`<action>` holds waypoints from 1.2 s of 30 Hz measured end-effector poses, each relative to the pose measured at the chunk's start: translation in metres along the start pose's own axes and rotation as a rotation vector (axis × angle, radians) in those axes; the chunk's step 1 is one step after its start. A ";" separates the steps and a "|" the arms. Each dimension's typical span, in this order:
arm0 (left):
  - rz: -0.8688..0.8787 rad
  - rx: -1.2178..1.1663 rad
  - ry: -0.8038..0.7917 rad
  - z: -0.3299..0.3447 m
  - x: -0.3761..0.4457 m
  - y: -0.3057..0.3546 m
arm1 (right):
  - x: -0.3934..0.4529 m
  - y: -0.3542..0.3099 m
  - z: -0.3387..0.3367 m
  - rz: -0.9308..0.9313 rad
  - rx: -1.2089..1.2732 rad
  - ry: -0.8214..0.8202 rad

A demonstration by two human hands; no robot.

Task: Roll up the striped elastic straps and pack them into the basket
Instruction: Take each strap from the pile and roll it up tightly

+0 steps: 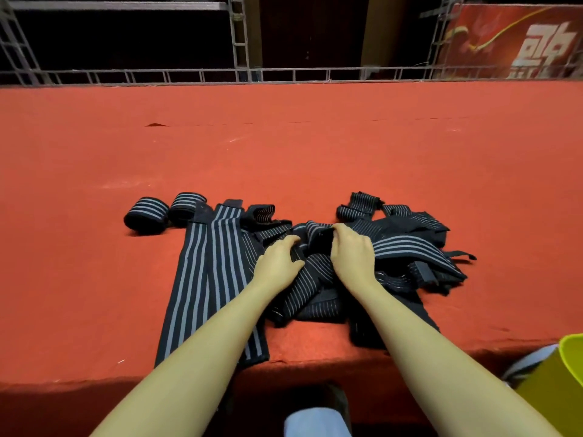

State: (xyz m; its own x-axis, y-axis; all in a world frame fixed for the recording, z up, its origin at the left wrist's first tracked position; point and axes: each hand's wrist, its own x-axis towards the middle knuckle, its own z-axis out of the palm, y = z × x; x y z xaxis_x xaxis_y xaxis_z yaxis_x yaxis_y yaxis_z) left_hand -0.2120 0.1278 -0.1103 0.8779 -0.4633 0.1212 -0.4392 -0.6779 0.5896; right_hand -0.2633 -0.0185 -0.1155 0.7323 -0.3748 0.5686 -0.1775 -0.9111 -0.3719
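Reaching over a red-covered surface (pixel 284 146), both bare hands work in a tangled heap of striped elastic straps (pixel 394 247) that lies near the front edge, right of centre. The left hand (pixel 279 261) rests on the heap with its fingers curled down into the dark fabric; its grip looks closed on a fold of strap, though the fingertips are partly hidden. The right hand (pixel 351 250) sits just beside it, fingers bent over and pinching a dark strap end at the top of the heap, so its grip is narrow and holding cloth.

At the lower right corner, below the surface edge, stands a yellow-green basket (pixel 555 373); only part of its wall and rim shows, and what lies inside cannot be told.

Two rolled straps (pixel 145 216) lie side by side at the far left of the group, touching each other, each a tight black cylinder with grey stripes. Just to their right, two flat straps (pixel 202 279) are laid out lengthwise, side by side, running from the rolls' level back to the near edge, where their ends reach the drop. The number of straps in the tangled heap cannot be counted, as they overlap and fold through one another.

Beyond the surface runs a metal truss frame (pixel 239 42), and a red banner (pixel 511 42) hangs at the upper right. A pale trouser knee (pixel 315 421) shows at the bottom, between the forearms.
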 end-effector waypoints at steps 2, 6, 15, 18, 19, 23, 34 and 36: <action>-0.012 -0.019 0.007 0.000 0.002 0.001 | 0.006 -0.002 -0.007 0.089 0.111 0.079; -0.008 -0.041 -0.011 -0.002 0.006 0.004 | 0.010 -0.006 -0.010 0.096 0.216 0.219; 0.027 -0.066 0.102 -0.013 0.007 0.009 | 0.015 -0.028 -0.022 0.182 0.372 0.408; 0.069 -0.039 0.117 -0.020 0.015 0.017 | 0.011 -0.029 -0.022 0.169 0.410 0.394; 0.078 0.013 0.087 -0.022 0.018 0.020 | 0.010 -0.029 -0.022 0.167 0.421 0.376; 0.080 0.211 -0.047 -0.018 0.028 0.019 | 0.006 -0.025 -0.021 0.097 0.346 0.180; 0.185 0.286 0.057 0.000 0.039 0.000 | 0.015 -0.010 -0.001 0.204 -0.155 0.008; 0.230 0.305 0.010 0.001 0.045 0.002 | 0.017 -0.009 0.004 0.068 -0.125 0.002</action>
State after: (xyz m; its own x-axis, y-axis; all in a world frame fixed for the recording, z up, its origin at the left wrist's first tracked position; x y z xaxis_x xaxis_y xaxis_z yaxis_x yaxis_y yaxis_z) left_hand -0.1738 0.1046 -0.1045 0.7506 -0.6190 0.2312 -0.6606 -0.6959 0.2815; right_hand -0.2467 -0.0162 -0.1053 0.7144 -0.4366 0.5468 -0.3077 -0.8978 -0.3150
